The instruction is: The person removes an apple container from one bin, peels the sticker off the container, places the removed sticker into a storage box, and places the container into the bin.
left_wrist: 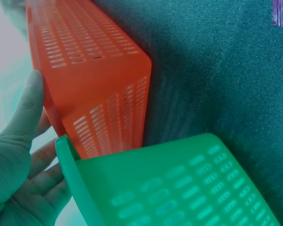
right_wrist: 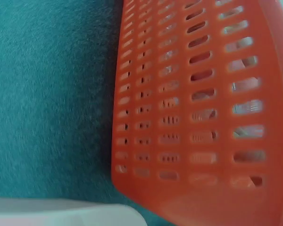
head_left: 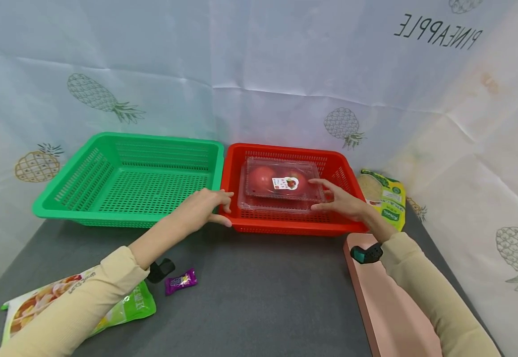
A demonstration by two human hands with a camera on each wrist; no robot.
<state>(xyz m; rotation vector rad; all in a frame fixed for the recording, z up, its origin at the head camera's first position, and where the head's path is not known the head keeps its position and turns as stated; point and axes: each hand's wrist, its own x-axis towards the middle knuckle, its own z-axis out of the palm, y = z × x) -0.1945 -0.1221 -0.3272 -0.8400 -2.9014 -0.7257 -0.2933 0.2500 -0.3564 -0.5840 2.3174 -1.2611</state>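
A clear plastic box of tomatoes [head_left: 262, 179] with a white label lies inside the red basket [head_left: 281, 229]. At the box's right end my right hand [head_left: 345, 202] reaches over the basket's rim, thumb and fingers spread apart, fingertips overlapping the box's edge. My left hand [head_left: 205, 208] is at the front left corner of the red basket, next to the green basket [head_left: 127, 215]. In the left wrist view its thumb [left_wrist: 30, 101] lies at the red rim, and the other fingers extend behind the two rims. The right wrist view shows the red basket's slotted side but not the hand.
A yellow and green Knorr packet [head_left: 390, 198] lies right of the red basket. A pink box [head_left: 385, 297] stands under the right forearm. On the dark table are a purple wrapped sweet [head_left: 181, 281] and a green and white food bag [head_left: 129, 305], partly behind the left sleeve.
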